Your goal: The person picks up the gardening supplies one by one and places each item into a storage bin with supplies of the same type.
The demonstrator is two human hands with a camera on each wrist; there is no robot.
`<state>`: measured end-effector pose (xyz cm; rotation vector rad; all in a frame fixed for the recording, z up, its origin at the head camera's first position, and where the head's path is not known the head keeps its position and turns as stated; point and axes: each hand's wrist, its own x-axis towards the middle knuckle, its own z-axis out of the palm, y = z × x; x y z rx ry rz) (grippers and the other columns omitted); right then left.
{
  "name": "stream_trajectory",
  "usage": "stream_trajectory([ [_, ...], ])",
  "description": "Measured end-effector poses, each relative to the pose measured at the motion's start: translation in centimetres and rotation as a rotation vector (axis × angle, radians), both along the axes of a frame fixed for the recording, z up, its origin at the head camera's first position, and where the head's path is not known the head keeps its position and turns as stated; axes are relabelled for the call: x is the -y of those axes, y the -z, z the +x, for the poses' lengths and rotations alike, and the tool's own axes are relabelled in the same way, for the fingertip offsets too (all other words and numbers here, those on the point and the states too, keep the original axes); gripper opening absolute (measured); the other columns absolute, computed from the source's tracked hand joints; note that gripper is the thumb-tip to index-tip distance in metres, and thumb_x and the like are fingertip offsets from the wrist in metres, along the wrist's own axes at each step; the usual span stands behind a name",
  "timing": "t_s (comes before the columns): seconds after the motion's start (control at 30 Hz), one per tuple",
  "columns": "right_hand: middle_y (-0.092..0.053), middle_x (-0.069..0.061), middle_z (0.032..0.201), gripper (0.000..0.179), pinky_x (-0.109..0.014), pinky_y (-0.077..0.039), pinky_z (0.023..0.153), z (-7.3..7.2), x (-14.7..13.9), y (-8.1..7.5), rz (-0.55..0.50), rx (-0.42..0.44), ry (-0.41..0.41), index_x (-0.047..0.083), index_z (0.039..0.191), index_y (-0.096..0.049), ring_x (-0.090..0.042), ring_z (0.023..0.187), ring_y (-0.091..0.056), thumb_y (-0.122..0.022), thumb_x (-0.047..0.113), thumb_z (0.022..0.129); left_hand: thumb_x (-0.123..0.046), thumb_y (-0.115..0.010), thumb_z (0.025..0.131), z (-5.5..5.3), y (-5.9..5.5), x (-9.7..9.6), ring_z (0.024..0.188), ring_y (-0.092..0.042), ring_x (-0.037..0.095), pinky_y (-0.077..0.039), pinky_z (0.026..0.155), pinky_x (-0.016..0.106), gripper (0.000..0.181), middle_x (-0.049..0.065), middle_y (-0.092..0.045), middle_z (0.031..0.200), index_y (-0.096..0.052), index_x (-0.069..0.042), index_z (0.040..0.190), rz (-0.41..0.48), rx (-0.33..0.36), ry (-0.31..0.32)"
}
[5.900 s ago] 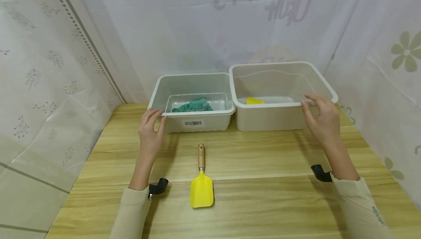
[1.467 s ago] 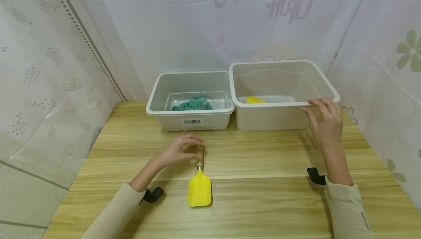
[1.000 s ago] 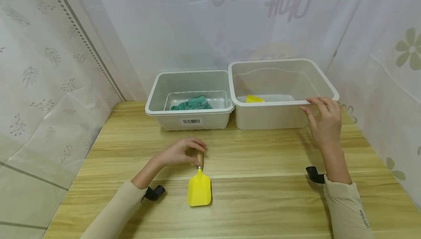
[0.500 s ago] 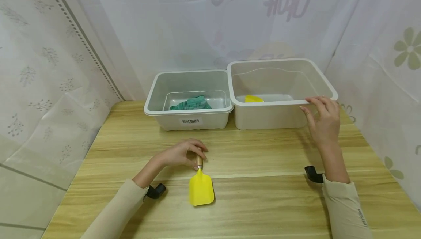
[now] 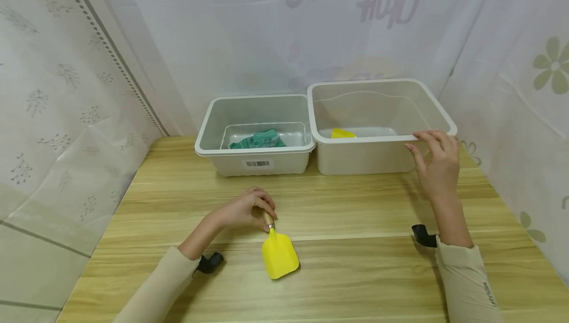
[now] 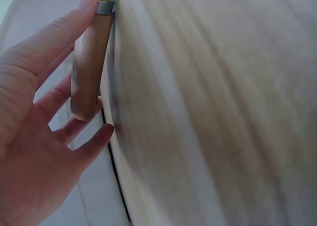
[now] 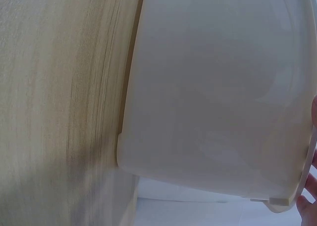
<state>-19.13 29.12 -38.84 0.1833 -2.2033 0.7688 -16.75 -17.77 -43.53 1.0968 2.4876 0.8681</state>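
My left hand (image 5: pixel 243 210) pinches the wooden handle of a small yellow garden shovel (image 5: pixel 280 255) near its metal collar. In the left wrist view, the thumb lies along one side of the handle (image 6: pixel 90 67), the fingers partly behind it. The blade points towards me, turned slightly right, over the wooden table (image 5: pixel 355 273). My right hand (image 5: pixel 440 165) rests at the front right rim of the larger pale bin (image 5: pixel 366 157), thumb spread apart from the fingers. In the right wrist view, only parts of its fingers (image 7: pixel 308 213) show beside the rim.
A lower grey bin (image 5: pixel 231 162) with a barcode label stands left of the larger one. Green striped cloth-like items (image 5: pixel 260 140) lie inside it. Within the larger bin a yellow piece (image 5: pixel 342 133) is partly hidden by the front wall. Patterned curtains (image 5: pixel 249 26) close off the back and sides.
My left hand has left the left bin's rim and taken hold of the shovel's handle. The blade has since swung a little to the right. My right hand stays at the larger bin's rim.
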Motion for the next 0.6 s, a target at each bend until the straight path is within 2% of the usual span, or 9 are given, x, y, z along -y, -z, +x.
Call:
stream_trajectory([
  [0.37,-0.066,-0.03,0.123,0.032,-0.064,-0.039,0.117,0.1,0.1,-0.1,-0.007,0.001,0.004,-0.004,0.122,-0.071,-0.052,0.126,-0.052,-0.079,0.007,0.093,-0.03,-0.092,0.083,1.0,0.9,-0.6,0.116,-0.057,0.021,-0.05,0.104,0.046,0.025,-0.005,-0.076,0.108,-0.084,-0.021,0.105,0.022,-0.124,-0.091],
  [0.5,-0.066,-0.03,0.123,0.032,-0.063,-0.039,0.118,0.0,0.1,0.0,-0.006,-0.005,0.001,-0.004,0.122,-0.071,-0.052,0.126,-0.052,-0.079,0.007,0.092,-0.03,-0.09,0.085,1.0,1.1,-0.8,0.107,-0.06,0.017,-0.055,0.095,0.036,0.023,-0.005,-0.075,0.106,-0.084,-0.019,0.105,0.01,-0.173,-0.078],
  [0.6,-0.067,-0.029,0.123,0.033,-0.063,-0.039,0.118,0.0,0.0,0.0,-0.003,-0.01,-0.003,-0.004,0.122,-0.071,-0.051,0.125,-0.052,-0.079,0.007,0.092,-0.028,-0.089,0.087,1.0,0.9,-0.9,0.102,-0.061,0.015,-0.055,0.089,0.03,0.022,-0.004,-0.075,0.106,-0.083,-0.018,0.106,-0.006,-0.175,-0.053],
])
